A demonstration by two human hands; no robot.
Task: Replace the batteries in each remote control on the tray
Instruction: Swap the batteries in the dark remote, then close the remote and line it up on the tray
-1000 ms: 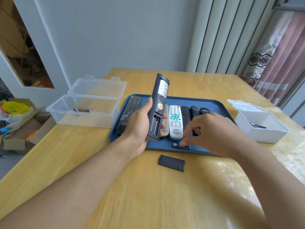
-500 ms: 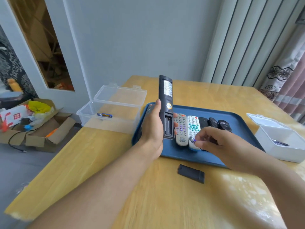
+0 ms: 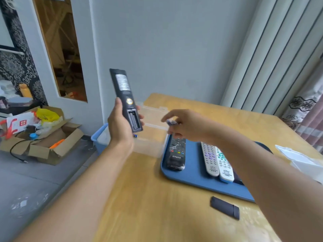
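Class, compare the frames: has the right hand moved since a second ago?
Yes. The right hand, pinching a battery, has left the blue tray's near edge and now reaches over the tray's far left end towards the clear box.

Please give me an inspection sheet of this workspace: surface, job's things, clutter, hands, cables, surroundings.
Surface: wooden table, bearing a blue tray.
Job's things: black remote held upright, battery bay open and empty; battery cover on the table; three remotes visible on the tray.
Clutter: clear box beside the tray; white box at right.
Hands: left hand grips the black remote; right hand pinches a battery.
Cables: black cable on the floor.
Surroundings: cardboard boxes, curtain.
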